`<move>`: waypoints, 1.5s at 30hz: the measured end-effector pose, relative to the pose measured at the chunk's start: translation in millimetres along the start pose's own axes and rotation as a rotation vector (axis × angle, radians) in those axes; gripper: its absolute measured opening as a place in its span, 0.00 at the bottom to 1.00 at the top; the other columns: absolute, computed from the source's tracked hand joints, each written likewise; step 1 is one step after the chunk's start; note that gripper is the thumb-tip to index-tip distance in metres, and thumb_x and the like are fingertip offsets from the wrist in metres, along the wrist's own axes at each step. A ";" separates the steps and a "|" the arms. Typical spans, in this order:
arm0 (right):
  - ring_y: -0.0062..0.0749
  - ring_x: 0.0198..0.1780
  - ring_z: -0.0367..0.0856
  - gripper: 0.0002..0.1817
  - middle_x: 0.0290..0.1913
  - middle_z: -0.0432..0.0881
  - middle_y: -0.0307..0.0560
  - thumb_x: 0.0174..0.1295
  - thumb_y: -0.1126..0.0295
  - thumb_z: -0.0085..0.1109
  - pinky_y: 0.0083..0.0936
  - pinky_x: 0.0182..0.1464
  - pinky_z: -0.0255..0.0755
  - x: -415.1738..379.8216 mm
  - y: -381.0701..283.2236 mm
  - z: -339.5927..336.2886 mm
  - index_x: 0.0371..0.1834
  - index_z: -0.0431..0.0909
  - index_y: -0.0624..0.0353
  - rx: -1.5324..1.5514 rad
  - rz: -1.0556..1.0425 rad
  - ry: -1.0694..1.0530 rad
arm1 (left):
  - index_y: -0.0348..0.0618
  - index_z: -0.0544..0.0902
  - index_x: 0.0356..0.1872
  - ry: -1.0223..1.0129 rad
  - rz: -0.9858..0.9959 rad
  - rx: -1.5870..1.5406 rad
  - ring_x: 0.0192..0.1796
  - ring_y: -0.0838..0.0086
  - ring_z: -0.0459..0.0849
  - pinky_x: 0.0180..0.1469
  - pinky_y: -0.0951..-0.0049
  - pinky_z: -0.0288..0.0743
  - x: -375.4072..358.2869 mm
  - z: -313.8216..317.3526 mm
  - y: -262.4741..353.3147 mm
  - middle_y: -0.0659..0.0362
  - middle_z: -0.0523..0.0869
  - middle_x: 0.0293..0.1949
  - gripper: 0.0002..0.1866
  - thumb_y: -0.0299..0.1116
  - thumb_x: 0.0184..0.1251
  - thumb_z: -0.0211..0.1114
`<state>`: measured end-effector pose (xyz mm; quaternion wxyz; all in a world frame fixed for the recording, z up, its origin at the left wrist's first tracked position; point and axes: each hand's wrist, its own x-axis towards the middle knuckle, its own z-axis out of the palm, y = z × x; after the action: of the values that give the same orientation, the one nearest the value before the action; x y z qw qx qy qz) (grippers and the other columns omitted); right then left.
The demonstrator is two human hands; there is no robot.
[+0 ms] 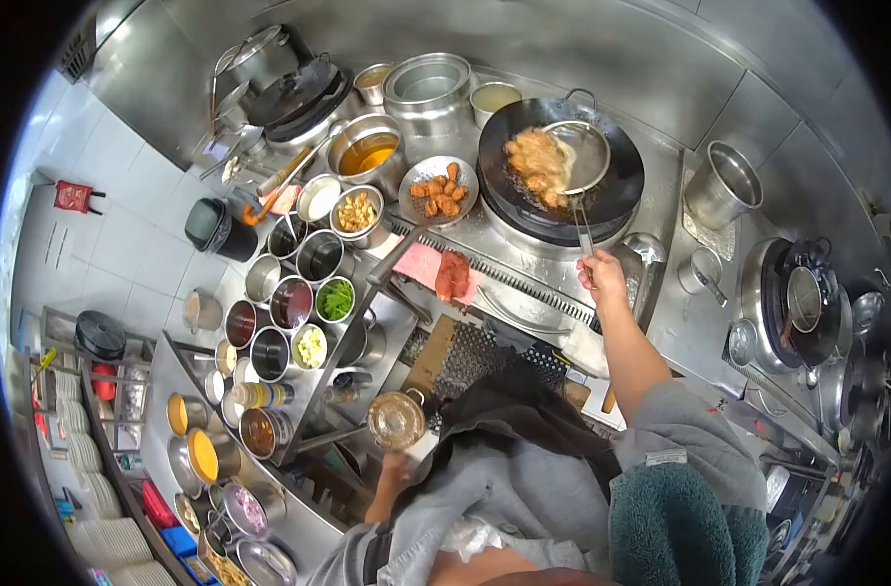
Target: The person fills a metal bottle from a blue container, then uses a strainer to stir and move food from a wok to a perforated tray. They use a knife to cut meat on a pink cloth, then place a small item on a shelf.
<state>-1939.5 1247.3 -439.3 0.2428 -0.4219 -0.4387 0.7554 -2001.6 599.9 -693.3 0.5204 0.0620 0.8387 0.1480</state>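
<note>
Oil-dark wok [616, 186] sits on the burner at the top of our view, and in it rests the wire skimmer [576, 156], its basket partly over a heap of golden fried pieces [537, 164]. We see the right hand [601, 275] clenched around the end of the skimmer's long handle, arm stretched forward from a grey sleeve. The left hand [396, 471] is down low near the body; it grips the handle of a small round ladle [396, 420], whose bowl faces up and looks glossy inside, though we cannot tell what it holds.

Just left of the wok stands a metal plate [438, 191] with more fried pieces on it. Beside that is a deep pot of orange oil [369, 153]. Further left, a rack holds many small steel containers [299, 293]; one carries chopped greens [335, 299], another pale chunks [356, 211]. A pink cloth [428, 266] lies on the counter edge in front of the wok, with a reddish piece [452, 274] on it. To the right, well apart from the wok, stands a steel pot [723, 184].
</note>
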 end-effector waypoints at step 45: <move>0.63 0.43 0.77 0.19 0.37 0.79 0.69 0.57 0.76 0.50 0.46 0.46 0.70 -4.7 -75.1 -77.1 0.54 0.75 0.60 -1.134 -0.686 0.318 | 0.45 0.83 0.48 0.105 -0.105 -0.188 0.26 0.64 0.85 0.31 0.66 0.80 41.6 -38.4 139.2 0.50 0.86 0.32 0.18 0.36 0.55 0.65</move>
<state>-1871.7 1316.5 -392.1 0.2717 -0.4267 -0.8347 0.2176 -2061.6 735.6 -669.3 0.4862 -0.0390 0.8494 0.2015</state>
